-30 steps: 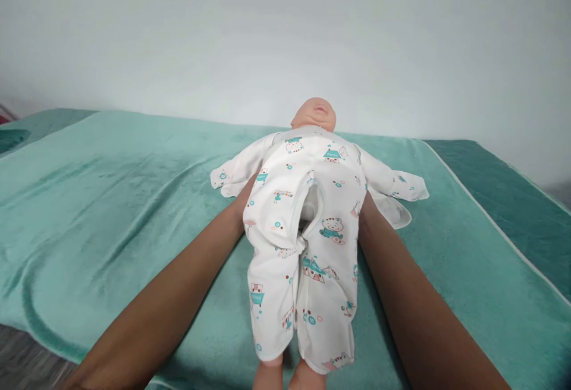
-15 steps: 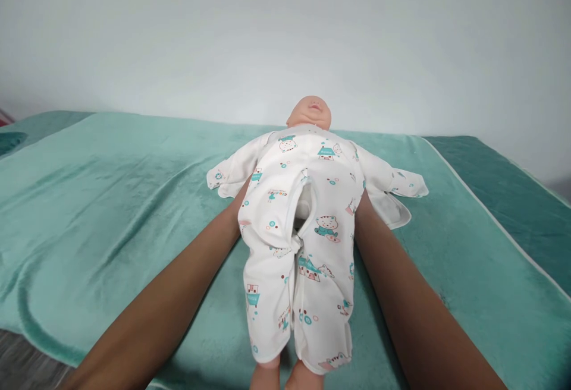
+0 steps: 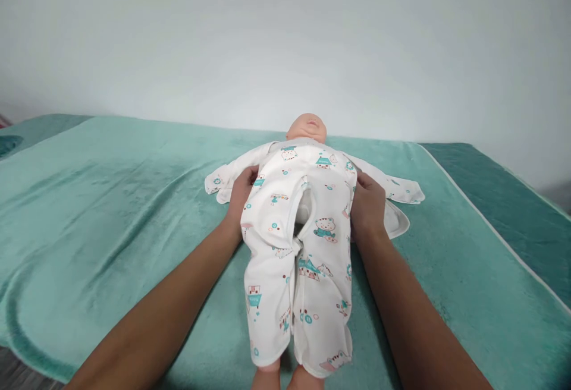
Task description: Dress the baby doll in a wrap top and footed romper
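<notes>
A baby doll (image 3: 307, 127) lies on its back, head towards the wall and feet towards me. White open-crotch baby trousers (image 3: 276, 247) with teal and red prints cover its legs and reach up over the chest. Its arms are in a matching long-sleeved top (image 3: 404, 190), whose loose flap spreads out on the right. At the left edge of the trousers is my left hand (image 3: 241, 195), closed, with fingertips hidden behind the cloth. My right hand (image 3: 368, 203) grips the opposite edge, thumb and curled fingers at the fabric.
A light green plush blanket (image 3: 125, 200) lies under the doll, wrinkled on the left. Darker green cloth (image 3: 504, 194) shows at the right. A pale wall (image 3: 285, 45) stands right behind the doll's head. Grey floor (image 3: 20, 372) appears at the lower left.
Both hands, earlier hidden under the sides of the trousers, have come out and now hold their side edges. The doll stays in place; the view has tilted slightly.
</notes>
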`<state>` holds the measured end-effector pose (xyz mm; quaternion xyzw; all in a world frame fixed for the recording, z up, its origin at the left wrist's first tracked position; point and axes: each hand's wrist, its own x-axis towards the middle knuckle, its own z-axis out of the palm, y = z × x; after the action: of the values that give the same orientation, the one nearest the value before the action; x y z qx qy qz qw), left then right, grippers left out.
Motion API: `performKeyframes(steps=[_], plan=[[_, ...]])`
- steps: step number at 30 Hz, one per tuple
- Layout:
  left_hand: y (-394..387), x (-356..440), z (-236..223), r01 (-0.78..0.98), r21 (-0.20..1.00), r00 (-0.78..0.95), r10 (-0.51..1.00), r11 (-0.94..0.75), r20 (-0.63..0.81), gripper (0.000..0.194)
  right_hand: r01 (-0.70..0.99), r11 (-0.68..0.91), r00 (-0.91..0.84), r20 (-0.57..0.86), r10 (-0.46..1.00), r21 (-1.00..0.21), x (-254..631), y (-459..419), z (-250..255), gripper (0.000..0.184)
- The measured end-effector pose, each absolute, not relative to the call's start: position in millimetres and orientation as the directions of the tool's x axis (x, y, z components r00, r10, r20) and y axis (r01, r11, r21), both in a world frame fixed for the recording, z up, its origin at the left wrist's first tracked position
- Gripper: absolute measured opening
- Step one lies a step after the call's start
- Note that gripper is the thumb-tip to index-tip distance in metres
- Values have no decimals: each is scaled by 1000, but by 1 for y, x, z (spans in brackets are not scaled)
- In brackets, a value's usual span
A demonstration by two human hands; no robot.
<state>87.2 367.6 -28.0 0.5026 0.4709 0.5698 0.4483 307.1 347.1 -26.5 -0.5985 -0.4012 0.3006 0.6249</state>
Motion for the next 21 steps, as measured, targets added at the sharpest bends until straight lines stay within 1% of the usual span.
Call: performKeyframes(steps=[2, 4, 6, 7, 10, 12, 14, 17, 19, 21], plan=[[369, 86, -29, -10, 983, -154, 971, -184, 181, 30, 238, 171, 593, 282, 754, -956, 311, 350, -26, 17], [374, 85, -30, -5, 969, -193, 951, -246, 240, 30, 308, 282, 617, 417, 667, -909, 312, 356, -25, 17], [382, 84, -29, 15, 948, -206, 926, -319, 315, 28, 341, 364, 576, 499, 647, -866, 313, 363, -26, 18], [388, 84, -28, 38, 939, -195, 919, -341, 342, 27, 354, 375, 532, 514, 673, -857, 313, 366, -28, 18], [409, 88, -20, 161, 921, -111, 921, -354, 373, 22, 377, 336, 399, 478, 782, -863, 313, 376, -35, 18], [425, 92, -14, 214, 916, -32, 934, -341, 355, 19, 360, 320, 360, 447, 819, -876, 315, 382, -38, 20], [439, 94, -10, 191, 935, 64, 954, -298, 291, 20, 361, 308, 332, 430, 839, -880, 316, 388, -36, 20], [449, 92, -6, 97, 980, 228, 963, -171, 146, 23, 375, 293, 245, 398, 884, -880, 320, 398, -28, 11], [447, 87, -4, 59, 990, 329, 939, -125, 99, 19, 337, 293, 171, 364, 915, -895, 323, 405, -24, 8], [441, 83, -1, 35, 993, 403, 911, -112, 89, 13, 275, 288, 111, 328, 938, -917, 325, 410, -22, 13]])
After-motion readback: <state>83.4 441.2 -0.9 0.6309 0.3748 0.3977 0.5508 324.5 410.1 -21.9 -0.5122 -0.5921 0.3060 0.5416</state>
